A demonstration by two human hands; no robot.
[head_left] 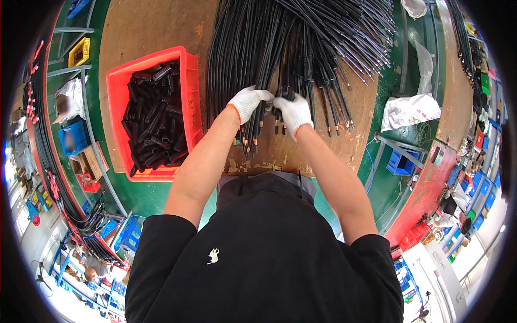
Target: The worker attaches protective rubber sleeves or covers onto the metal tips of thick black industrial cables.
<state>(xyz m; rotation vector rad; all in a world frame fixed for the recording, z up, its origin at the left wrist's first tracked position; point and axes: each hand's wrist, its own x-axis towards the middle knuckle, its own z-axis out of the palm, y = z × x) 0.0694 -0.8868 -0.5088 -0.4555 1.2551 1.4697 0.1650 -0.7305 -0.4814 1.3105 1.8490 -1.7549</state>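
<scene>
Across my brown wooden desk (161, 27) spreads a heap of long black cables (231, 64), a red plastic bin (193, 91) to their left. My white-gloved left hand (249, 104) and white-gloved right hand (297, 113) curl close together at the cables' near ends; I cannot tell what they grip. Short black ribbed tubes (153, 116) fill the bin.

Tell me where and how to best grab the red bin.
Probably by the rim, one hand on the left wall and one on the right, coming from above: the bin stands open side up, both side edges are exposed, and the black tubes lie heaped inside.
</scene>
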